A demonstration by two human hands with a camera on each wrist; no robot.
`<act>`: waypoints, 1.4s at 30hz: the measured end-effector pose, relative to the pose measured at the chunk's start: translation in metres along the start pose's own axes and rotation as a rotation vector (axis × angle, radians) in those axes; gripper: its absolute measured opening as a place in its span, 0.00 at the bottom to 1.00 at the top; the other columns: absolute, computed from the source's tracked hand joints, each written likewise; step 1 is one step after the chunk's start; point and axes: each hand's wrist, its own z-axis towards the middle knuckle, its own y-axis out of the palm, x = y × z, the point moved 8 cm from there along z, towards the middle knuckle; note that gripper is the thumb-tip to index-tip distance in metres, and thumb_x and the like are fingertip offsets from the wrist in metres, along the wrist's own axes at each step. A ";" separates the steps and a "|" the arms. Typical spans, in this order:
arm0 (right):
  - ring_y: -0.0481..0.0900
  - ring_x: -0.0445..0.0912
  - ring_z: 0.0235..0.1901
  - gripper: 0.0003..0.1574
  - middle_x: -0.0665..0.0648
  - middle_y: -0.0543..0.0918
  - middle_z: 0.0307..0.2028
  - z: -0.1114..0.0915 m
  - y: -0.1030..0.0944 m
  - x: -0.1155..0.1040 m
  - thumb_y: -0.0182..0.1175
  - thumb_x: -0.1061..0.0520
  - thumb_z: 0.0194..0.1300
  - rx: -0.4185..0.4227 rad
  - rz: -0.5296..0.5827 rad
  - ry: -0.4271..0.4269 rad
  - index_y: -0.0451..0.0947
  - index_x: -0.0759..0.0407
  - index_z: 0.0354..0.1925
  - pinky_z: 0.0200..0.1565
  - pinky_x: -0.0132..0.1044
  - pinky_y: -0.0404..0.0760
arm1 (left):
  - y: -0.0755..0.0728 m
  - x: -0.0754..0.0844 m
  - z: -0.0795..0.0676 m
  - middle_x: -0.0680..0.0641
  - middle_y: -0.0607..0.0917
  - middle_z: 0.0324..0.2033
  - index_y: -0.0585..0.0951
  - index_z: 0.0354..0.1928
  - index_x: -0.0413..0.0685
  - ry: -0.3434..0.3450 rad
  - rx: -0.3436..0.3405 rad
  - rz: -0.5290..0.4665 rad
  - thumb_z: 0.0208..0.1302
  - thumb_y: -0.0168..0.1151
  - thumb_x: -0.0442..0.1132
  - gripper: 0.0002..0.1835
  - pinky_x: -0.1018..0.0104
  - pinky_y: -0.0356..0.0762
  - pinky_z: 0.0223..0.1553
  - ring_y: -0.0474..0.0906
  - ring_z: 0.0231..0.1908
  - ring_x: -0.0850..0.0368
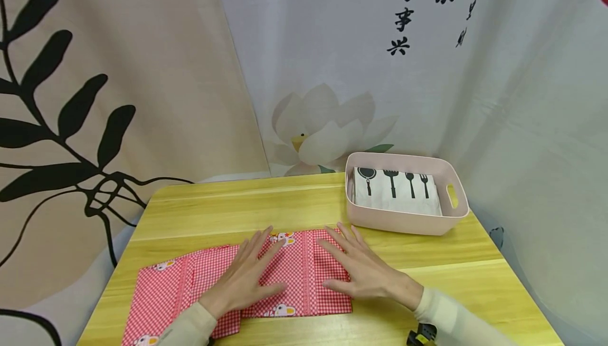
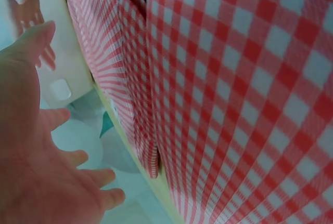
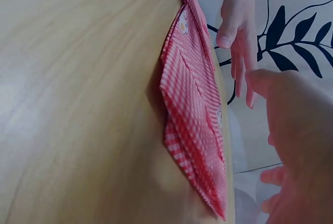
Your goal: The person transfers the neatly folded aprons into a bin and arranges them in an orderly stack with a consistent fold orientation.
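Note:
A folded red-and-white gingham cloth point(image 1: 285, 282) with white duck prints lies flat on the table. To its left is a second piece of the same gingham cloth point(image 1: 159, 293), its right side meeting the first. My left hand point(image 1: 247, 277), fingers spread, is above the place where the two pieces meet. Over the right end of the first cloth, my right hand point(image 1: 363, 269) is held with its fingers apart. In the right wrist view a gap shows between the cloth point(image 3: 190, 94) and the hands. Neither hand holds anything.
A pale pink plastic basket point(image 1: 404, 224) stands at the back right of the wooden table point(image 1: 427, 304). Inside it lies a folded white cloth point(image 1: 404, 195) printed with black utensils. Behind the table hangs a curtain point(image 1: 328, 35) with a lotus and black characters.

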 end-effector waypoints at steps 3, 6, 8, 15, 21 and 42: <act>0.45 0.70 0.91 0.59 0.63 0.49 0.92 0.000 0.008 0.004 0.62 0.25 0.77 -0.022 0.017 0.018 0.57 0.48 0.91 0.88 0.77 0.43 | 0.005 -0.003 0.001 0.32 0.48 0.92 0.61 0.91 0.54 -0.025 -0.034 -0.013 0.71 0.72 0.70 0.56 0.18 0.50 0.85 0.50 0.88 0.21; 0.46 0.73 0.91 0.60 0.65 0.49 0.92 0.000 0.016 0.008 0.62 0.24 0.77 -0.045 0.029 0.039 0.56 0.48 0.92 0.88 0.78 0.43 | 0.010 -0.006 0.002 0.34 0.44 0.92 0.58 0.92 0.55 -0.055 -0.084 -0.020 0.71 0.71 0.72 0.57 0.19 0.47 0.86 0.46 0.89 0.22; 0.45 0.74 0.90 0.61 0.67 0.48 0.92 0.000 0.021 0.010 0.62 0.23 0.76 -0.057 0.037 0.051 0.55 0.49 0.92 0.87 0.78 0.43 | 0.013 -0.008 0.002 0.33 0.43 0.92 0.58 0.92 0.55 -0.069 -0.111 -0.033 0.71 0.70 0.73 0.58 0.19 0.46 0.86 0.45 0.89 0.22; 0.43 0.73 0.91 0.63 0.67 0.49 0.92 0.001 0.034 0.014 0.62 0.21 0.76 -0.073 0.041 0.059 0.54 0.48 0.92 0.88 0.77 0.43 | 0.016 -0.011 0.004 0.31 0.43 0.92 0.59 0.91 0.52 -0.095 -0.160 -0.064 0.70 0.72 0.72 0.59 0.17 0.45 0.86 0.45 0.89 0.18; 0.43 0.72 0.91 0.63 0.66 0.50 0.92 0.001 0.041 0.018 0.61 0.20 0.75 -0.080 0.025 0.069 0.55 0.46 0.92 0.88 0.75 0.42 | 0.019 -0.014 0.003 0.31 0.43 0.92 0.59 0.91 0.53 -0.124 -0.178 -0.072 0.69 0.72 0.73 0.60 0.18 0.44 0.86 0.44 0.89 0.19; 0.44 0.71 0.92 0.67 0.73 0.47 0.91 0.000 0.045 0.030 0.62 0.16 0.71 -0.098 0.013 0.124 0.57 0.48 0.91 0.90 0.71 0.44 | 0.028 -0.028 -0.004 0.23 0.41 0.89 0.58 0.92 0.55 -0.225 -0.168 -0.068 0.63 0.74 0.77 0.64 0.22 0.45 0.88 0.40 0.90 0.21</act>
